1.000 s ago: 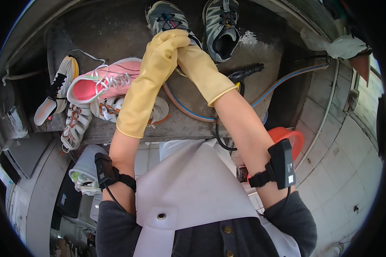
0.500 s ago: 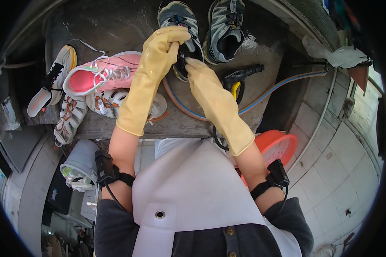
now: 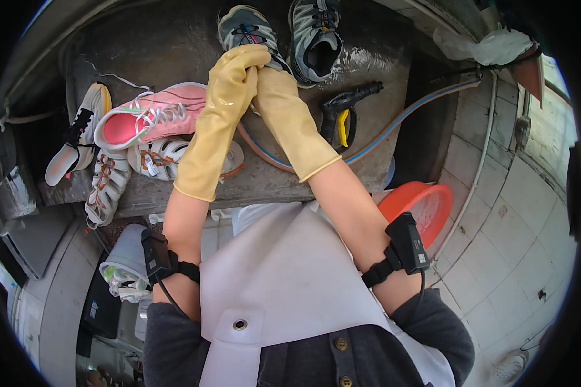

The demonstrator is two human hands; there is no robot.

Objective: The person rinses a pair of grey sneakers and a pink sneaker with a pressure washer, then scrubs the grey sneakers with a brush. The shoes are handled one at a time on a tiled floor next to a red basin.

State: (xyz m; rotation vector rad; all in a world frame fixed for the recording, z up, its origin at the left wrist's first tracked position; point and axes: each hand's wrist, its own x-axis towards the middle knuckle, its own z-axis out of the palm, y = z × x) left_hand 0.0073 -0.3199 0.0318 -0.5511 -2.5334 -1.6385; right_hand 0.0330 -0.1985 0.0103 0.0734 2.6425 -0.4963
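Observation:
Yellow rubber gloves cover both my hands. My left hand [image 3: 235,72] is closed, its fingers curled over the collar of a grey sneaker [image 3: 248,29], whose toe points away from me. Against it, at the heel end of the same shoe, lies my right hand [image 3: 274,93]; its fingertips are hidden behind the left glove and the shoe. A matching grey sneaker [image 3: 316,45] stands to the right, touched by neither hand. Close to the right glove, a black spray gun with a yellow trigger [image 3: 343,116] rests on the dark work surface [image 3: 174,42].
On the left lie a pink sneaker [image 3: 155,119], a white-and-black shoe [image 3: 81,132] and white strappy sandals [image 3: 108,187]. A hose with a blue stripe [image 3: 419,103] curves across the surface. Below its right edge stands a red basin [image 3: 440,213]; a grey bin [image 3: 126,251] stands at lower left.
My right hand has moved left, up against the left hand, its fingers passing out of sight. The view has shifted slightly. The left hand stays curled at the sneaker.

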